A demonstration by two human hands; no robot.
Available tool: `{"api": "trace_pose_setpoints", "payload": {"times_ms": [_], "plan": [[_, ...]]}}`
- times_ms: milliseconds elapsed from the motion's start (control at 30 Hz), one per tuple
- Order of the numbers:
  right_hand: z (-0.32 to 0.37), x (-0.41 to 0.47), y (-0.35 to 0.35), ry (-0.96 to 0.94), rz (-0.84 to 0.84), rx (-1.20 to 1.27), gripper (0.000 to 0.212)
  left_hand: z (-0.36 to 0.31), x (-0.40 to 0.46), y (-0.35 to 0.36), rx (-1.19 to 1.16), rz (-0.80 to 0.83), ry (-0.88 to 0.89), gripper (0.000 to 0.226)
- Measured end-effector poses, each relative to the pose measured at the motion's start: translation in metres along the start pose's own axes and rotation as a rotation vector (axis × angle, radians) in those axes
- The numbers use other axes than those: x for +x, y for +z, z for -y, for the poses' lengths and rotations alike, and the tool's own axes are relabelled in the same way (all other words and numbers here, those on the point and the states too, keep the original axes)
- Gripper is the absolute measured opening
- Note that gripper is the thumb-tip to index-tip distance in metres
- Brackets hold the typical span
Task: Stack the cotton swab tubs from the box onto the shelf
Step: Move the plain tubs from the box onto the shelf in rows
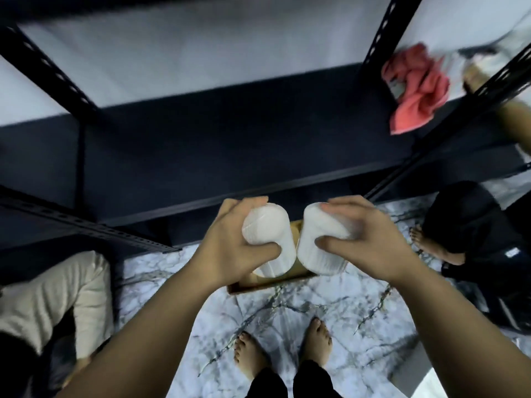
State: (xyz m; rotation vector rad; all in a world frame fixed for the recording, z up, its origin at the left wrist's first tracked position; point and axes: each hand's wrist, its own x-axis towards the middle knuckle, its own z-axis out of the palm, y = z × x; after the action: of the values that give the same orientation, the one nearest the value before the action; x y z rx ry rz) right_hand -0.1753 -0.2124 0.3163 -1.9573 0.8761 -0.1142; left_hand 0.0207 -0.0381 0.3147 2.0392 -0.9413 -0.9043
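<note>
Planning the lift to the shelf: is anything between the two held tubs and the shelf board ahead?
Nothing visible blocks it. The left hand and right hand each grip a tub above the box; the shelf board ahead is bare in the middle, the red cloth lying off to its right.

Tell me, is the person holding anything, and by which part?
Yes, two white tubs. The left hand grips one tub round its side; the right hand grips the other tub round its side too, both above the box.

Two tubs (270, 225) (319, 239) side by side above the box (275, 282); shelf (230, 156) beyond them.
</note>
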Motion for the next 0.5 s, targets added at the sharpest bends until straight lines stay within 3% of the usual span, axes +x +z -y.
{"api": "trace_pose_setpoints", "payload": {"times_ms": [233, 500], "plan": [[0.108, -0.044, -0.047, -0.166, -0.058, -0.001, 0.063, -0.087, -0.058, -0.083, -0.022, -0.069, 0.106, 0.071], [0.185, -0.067, -0.06, -0.313, -0.119, -0.07, 0.065, -0.128, -0.112, -0.145, -0.023, -0.166, 0.211, 0.066]]}}
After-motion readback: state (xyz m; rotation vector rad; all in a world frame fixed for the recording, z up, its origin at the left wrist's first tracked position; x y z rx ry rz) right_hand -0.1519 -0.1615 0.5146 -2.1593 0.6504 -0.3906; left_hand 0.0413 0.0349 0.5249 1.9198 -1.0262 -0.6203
